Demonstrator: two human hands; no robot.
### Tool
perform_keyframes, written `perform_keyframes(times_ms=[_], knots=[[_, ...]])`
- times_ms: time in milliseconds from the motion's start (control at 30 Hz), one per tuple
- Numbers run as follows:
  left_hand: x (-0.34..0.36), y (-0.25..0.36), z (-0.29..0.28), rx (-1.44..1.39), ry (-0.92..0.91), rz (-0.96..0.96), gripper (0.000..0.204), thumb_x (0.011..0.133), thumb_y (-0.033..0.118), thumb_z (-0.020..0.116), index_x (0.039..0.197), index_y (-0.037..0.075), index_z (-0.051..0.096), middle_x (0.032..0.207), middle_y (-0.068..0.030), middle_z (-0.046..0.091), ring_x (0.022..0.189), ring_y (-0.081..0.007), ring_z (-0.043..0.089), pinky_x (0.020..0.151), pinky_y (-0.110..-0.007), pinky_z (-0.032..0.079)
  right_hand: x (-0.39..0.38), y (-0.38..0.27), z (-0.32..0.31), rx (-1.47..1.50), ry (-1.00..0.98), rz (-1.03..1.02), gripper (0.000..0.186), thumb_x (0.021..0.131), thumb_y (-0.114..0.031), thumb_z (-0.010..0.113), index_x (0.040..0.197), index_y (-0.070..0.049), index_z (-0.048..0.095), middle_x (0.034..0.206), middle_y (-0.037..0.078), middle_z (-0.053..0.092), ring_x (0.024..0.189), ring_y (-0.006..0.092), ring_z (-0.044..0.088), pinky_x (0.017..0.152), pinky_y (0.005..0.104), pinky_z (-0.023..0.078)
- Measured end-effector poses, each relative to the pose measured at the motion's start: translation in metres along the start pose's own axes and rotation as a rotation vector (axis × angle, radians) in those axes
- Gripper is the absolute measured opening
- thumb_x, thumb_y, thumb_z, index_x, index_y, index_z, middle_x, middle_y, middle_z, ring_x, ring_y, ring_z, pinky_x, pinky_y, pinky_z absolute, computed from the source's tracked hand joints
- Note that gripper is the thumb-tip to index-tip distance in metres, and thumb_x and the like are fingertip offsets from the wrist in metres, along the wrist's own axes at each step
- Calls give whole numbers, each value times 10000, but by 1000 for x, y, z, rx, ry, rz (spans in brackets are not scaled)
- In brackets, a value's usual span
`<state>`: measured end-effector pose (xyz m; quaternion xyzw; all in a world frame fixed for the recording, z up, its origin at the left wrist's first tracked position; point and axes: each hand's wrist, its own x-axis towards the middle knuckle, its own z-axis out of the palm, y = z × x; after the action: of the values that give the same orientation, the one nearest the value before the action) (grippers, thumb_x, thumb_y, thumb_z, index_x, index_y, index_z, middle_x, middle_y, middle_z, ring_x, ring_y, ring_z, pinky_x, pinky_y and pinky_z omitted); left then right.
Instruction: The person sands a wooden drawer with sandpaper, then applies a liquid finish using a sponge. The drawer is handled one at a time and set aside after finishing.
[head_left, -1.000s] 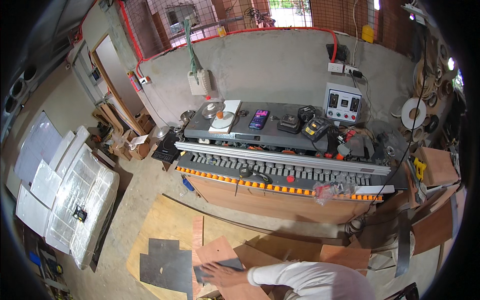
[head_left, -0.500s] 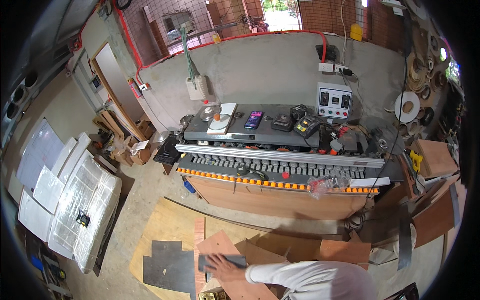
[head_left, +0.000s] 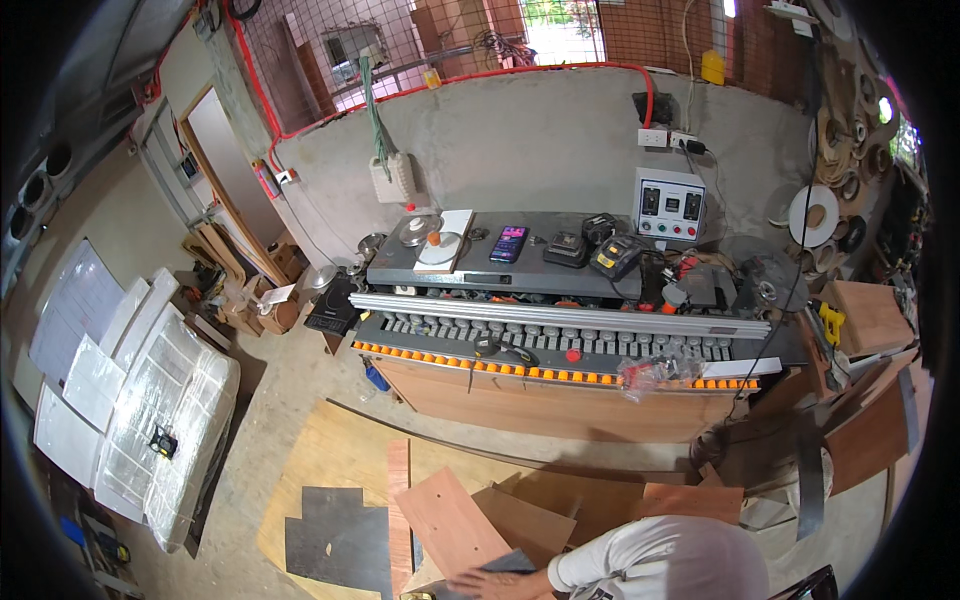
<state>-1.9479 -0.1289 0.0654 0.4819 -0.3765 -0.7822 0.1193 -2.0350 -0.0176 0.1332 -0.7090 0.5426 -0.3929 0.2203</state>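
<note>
My right hand reaches in at the bottom edge from a white sleeve, its fingers stretched out flat on a dark rectangular piece, partly hidden by the hand. Just above it lies a reddish plywood board with small holes, tilted across other boards. A narrow reddish plywood strip runs beside it. To the left lies a dark grey sheet with a stepped outline, on a large pale plywood sheet. My left hand is not in view.
A long edge-banding machine stands ahead, bearing a phone, chargers and a control box. A wrapped stack of white panels leans at left. Cut boards and banding rolls are at right.
My right hand and the dark piece under it have moved down and to the right, off the middle of the reddish board, toward the bottom edge.
</note>
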Motion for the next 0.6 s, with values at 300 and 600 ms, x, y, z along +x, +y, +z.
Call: perform_keyframes(times_ms=[300,600], knots=[[-2,-2,-13,-8,33,-5,457,995,457,651,1263,88,668,881,8,508,698,-121,506,577,-276,420,107,135,-96,-710,103,477,617,1058,-499,458,1553,-132,477,1669,225,297,1541,426,227,1228,608,180],[-20,-27,-54,1,32,-4,424,1031,476,638,1219,98,680,762,86,507,600,-63,449,498,-252,355,111,143,-103,-757,106,423,622,1049,-524,464,1547,-152,490,1660,215,314,1529,404,257,1201,614,215]])
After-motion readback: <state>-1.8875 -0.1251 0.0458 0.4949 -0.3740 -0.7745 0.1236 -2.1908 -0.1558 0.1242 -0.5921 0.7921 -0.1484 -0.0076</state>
